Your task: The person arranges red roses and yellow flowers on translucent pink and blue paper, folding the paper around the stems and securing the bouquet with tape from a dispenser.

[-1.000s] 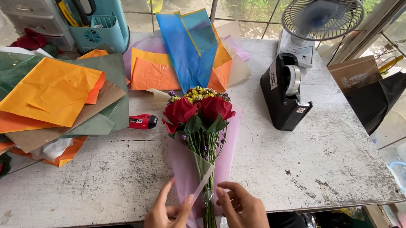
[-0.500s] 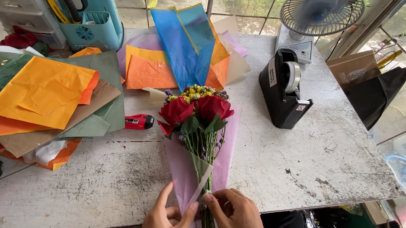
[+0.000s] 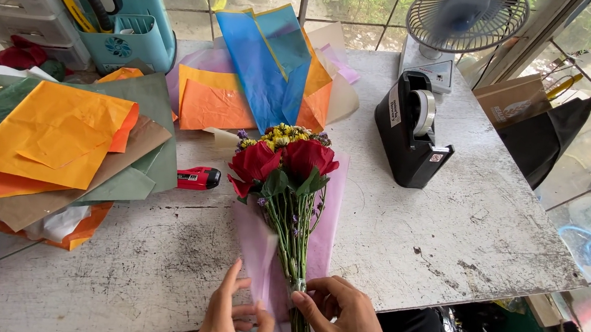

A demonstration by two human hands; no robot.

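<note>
A small bouquet of two red roses with little yellow and purple flowers lies on a pale pink wrapping sheet on the worn white table. Its green stems run toward me. My left hand pinches the pink sheet's left edge beside the stems at the table's near edge. My right hand grips the bottom of the stems, thumb against them. The stem ends are hidden between my hands.
A black tape dispenser stands right of the flowers, a small fan behind it. Orange, green and brown paper sheets pile at left, blue and orange ones behind. A red cutter lies left of the bouquet. A teal tool caddy stands far left.
Both hands stay at the stem base; my left hand has folded the pink sheet a little further over the stems. The view has tilted slightly; the bouquet has barely moved.
</note>
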